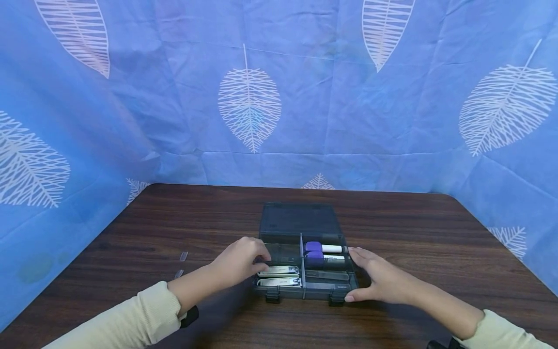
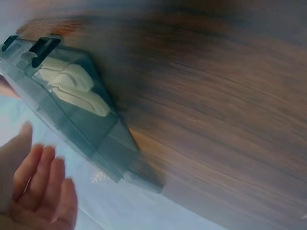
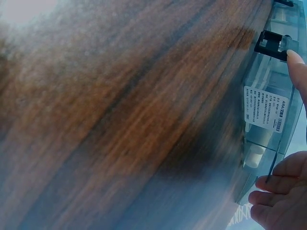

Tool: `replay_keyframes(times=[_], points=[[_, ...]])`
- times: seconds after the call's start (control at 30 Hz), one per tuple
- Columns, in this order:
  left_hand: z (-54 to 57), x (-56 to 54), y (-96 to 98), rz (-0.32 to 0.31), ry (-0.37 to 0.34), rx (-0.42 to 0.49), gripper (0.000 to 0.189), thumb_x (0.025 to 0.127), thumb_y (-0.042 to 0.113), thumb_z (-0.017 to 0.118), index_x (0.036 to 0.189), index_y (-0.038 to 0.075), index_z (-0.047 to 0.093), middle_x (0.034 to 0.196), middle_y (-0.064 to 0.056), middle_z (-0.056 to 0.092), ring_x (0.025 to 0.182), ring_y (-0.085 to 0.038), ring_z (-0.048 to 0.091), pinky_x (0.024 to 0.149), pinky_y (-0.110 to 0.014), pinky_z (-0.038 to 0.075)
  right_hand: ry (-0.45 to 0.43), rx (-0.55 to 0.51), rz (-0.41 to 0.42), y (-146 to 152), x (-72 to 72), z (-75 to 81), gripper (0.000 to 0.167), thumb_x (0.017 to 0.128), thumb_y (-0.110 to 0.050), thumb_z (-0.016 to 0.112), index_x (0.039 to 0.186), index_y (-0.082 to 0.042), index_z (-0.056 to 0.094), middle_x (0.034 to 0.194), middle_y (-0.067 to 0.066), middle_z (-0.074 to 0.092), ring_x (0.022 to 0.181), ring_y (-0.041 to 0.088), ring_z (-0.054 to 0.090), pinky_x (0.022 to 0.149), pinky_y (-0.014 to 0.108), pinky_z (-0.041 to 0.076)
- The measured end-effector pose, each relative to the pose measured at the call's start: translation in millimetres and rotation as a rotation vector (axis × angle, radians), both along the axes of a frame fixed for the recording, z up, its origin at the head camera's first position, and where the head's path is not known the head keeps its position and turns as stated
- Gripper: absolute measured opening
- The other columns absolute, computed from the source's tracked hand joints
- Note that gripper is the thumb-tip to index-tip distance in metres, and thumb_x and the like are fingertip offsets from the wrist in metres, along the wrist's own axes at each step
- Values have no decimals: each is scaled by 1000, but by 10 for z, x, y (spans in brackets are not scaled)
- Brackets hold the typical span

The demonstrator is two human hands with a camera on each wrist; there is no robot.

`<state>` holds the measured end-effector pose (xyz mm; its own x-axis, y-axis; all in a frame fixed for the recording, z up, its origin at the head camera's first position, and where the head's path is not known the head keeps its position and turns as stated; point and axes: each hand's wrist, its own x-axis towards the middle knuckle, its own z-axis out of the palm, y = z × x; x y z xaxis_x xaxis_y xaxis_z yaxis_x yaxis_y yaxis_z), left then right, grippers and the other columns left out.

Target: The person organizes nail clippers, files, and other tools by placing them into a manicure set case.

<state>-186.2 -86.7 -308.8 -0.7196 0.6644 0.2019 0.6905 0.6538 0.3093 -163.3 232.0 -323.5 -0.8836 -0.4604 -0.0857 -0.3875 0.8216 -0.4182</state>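
A dark see-through storage box (image 1: 285, 293) lies with its lid (image 1: 298, 218) opened back. Two nail clippers (image 1: 279, 282) sit in its front left compartments; two purple-and-white cylindrical items (image 1: 324, 259) lie at the back right. Flat grey strips (image 1: 327, 275) are in front of those. An upright clear divider (image 1: 301, 242) splits the box's middle. My left hand (image 1: 244, 259) hovers at the box's left side near the clippers, fingers loosely bent and holding nothing. My right hand (image 1: 379, 276) touches the right wall, thumb by the front latch (image 3: 273, 45) and fingers spread toward the back.
Two small clear plastic pieces (image 1: 184, 256) lie on the brown wooden table (image 1: 209, 213) left of the box, one partly behind my left forearm. A blue cloth (image 1: 305, 97) with white leaf prints hangs around the table. A white label (image 3: 265, 109) shows under the box.
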Motion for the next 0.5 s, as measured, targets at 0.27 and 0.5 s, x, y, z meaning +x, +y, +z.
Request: replay_keyframes(times=[0.27, 0.5], points=[[-21, 29, -181, 70, 182, 195, 15, 78, 15, 73, 91, 6, 72, 90, -3, 69, 83, -15, 64, 71, -25, 53, 4, 8, -2, 2, -4, -12, 108, 70, -63, 66, 139, 13, 30, 143, 35, 29, 130, 52, 30, 98, 61, 34], [-47, 57, -369, 132, 229, 274, 23, 76, 15, 75, 96, 6, 70, 96, -3, 68, 88, -17, 64, 71, -29, 54, 17, 3, 8, 9, -8, -9, 108, 71, -63, 66, 138, 13, 31, 142, 36, 29, 129, 52, 31, 97, 61, 35]])
